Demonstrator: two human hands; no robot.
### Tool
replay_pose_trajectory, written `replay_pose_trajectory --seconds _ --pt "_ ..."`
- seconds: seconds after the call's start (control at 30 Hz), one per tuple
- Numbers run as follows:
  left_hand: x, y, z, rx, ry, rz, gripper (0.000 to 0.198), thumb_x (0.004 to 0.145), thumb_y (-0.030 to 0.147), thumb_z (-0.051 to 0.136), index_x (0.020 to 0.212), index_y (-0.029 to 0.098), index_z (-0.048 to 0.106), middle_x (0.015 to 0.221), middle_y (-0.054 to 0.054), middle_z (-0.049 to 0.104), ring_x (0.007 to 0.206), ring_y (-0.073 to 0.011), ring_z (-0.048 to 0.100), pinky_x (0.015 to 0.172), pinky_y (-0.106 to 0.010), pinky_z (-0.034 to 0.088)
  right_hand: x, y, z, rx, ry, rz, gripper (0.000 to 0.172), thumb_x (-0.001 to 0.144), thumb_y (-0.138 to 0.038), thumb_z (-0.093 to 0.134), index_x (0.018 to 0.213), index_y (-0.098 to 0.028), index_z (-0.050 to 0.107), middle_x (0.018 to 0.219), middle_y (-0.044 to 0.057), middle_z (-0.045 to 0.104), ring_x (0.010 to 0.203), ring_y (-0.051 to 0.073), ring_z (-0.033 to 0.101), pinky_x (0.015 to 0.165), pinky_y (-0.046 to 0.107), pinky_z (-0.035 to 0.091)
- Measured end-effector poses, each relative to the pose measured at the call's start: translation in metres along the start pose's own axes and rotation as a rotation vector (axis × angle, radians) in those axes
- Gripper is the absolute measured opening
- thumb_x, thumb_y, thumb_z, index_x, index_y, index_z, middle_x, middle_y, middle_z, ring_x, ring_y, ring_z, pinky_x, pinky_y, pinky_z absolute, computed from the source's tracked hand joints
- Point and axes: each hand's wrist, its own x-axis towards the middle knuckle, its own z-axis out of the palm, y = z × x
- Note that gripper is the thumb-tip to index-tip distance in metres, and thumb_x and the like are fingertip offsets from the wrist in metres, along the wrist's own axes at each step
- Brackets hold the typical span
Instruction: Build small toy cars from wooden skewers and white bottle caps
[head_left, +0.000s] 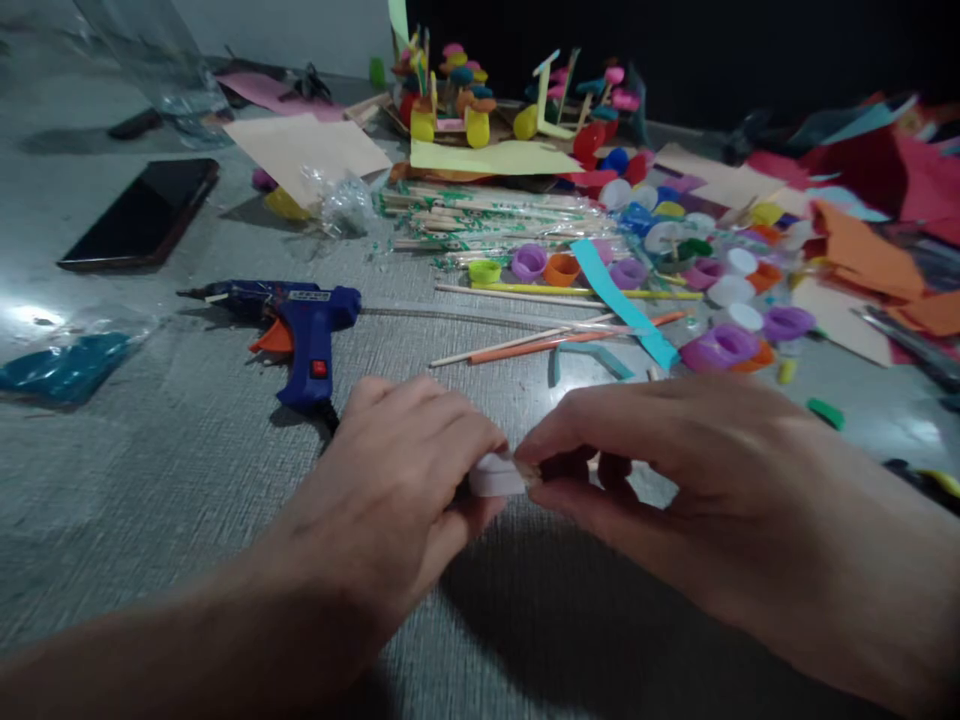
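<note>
A white plastic bottle cap (pixel 498 475) is pinched between the thumb and fingers of my left hand (pixel 409 480), just above the grey table. Against the cap's right side, my right hand (pixel 697 490) closes thumb and forefinger on a small pale piece (pixel 529 474), too blurred and covered to name. The two hands nearly touch at the cap. Beyond my left hand lies a blue hot glue gun (pixel 306 335) with an orange trigger, its nozzle to the left. A clear glue stick (pixel 450 318) runs out of its back end.
Wooden sticks (pixel 555 340), a turquoise paper strip (pixel 622 305) and coloured bottle caps (pixel 720 345) lie beyond my hands. Wrapped chopsticks (pixel 502 220) are farther back. A phone (pixel 146 215) and a plastic bag (pixel 67 365) lie left. Paper pieces (pixel 862 250) spread right; small craft models (pixel 465 100) stand behind.
</note>
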Motion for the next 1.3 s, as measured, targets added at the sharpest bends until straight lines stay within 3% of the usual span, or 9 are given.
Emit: replay_pose_trajectory --seconds 0.27,0.47,0.6,0.77,0.97,1.13,1.3 --pt "-0.001 0.002 -0.002 0.033 -0.025 -0.018 0.014 0.084 0.015 0.069 0.09 0.022 0.059 0.082 0.001 0.061 0.079 -0.0216 0.053 0.071 -0.037 0.027 -0.003 0.002 0.0 -0.025 0.003 0.003 0.012 0.089 -0.021 0.061 0.096 -0.03 0.067 0.073 -0.008 0.064 0.059 0.012 0.057 0.05 0.027 0.04" --pt "0.0 -0.001 0.0 0.033 -0.006 -0.01 0.014 0.085 0.018 0.07 0.092 0.022 0.059 0.087 0.002 0.064 0.086 -0.0224 0.058 0.075 -0.038 0.03 -0.011 0.008 -0.007 -0.066 0.085 0.008 0.019 0.089 -0.036 0.071 0.104 -0.032 0.06 0.078 -0.009 0.065 0.06 0.011 0.057 0.05 0.024 0.041" --pt "-0.001 -0.001 -0.002 0.043 0.012 0.006 0.021 0.083 0.022 0.074 0.098 0.023 0.06 0.092 0.002 0.067 0.09 -0.0232 0.06 0.077 -0.039 0.031 -0.01 0.013 -0.013 -0.167 0.121 -0.064 0.016 0.091 -0.03 0.071 0.104 -0.03 0.062 0.077 -0.007 0.062 0.06 0.01 0.055 0.054 0.025 0.039" --pt "0.0 -0.004 -0.004 0.051 0.025 -0.007 0.014 0.088 0.02 0.069 0.098 0.025 0.06 0.094 0.002 0.068 0.091 -0.0231 0.061 0.077 -0.04 0.032 -0.008 0.017 -0.015 -0.184 0.143 -0.112 0.009 0.096 -0.028 0.064 0.104 -0.027 0.064 0.093 -0.005 0.068 0.072 0.012 0.059 0.062 0.026 0.042" --pt "0.003 -0.007 -0.008 0.047 0.039 -0.009 0.022 0.09 0.027 0.067 0.11 0.028 0.06 0.105 0.001 0.07 0.1 -0.0243 0.062 0.082 -0.042 0.035 -0.004 0.02 -0.011 -0.096 0.048 -0.144 0.006 0.096 -0.021 0.06 0.095 -0.021 0.066 0.092 0.001 0.065 0.091 0.02 0.059 0.075 0.034 0.043" --pt "0.003 -0.008 -0.013 -0.001 0.024 -0.053 0.028 0.09 0.034 0.068 0.116 0.03 0.061 0.111 0.001 0.069 0.105 -0.0248 0.061 0.086 -0.043 0.041 -0.005 0.025 -0.011 -0.126 0.065 -0.095 0.01 0.097 -0.02 0.058 0.091 -0.021 0.066 0.094 0.003 0.065 0.1 0.023 0.059 0.075 0.035 0.043" --pt "0.004 -0.012 -0.013 0.034 -0.021 -0.07 0.029 0.09 0.037 0.069 0.118 0.034 0.062 0.113 0.002 0.068 0.108 -0.0255 0.06 0.089 -0.044 0.042 -0.011 0.033 -0.014 -0.196 0.055 -0.059 0.006 0.094 -0.029 0.063 0.092 -0.024 0.062 0.099 0.003 0.064 0.095 0.024 0.06 0.071 0.036 0.043"
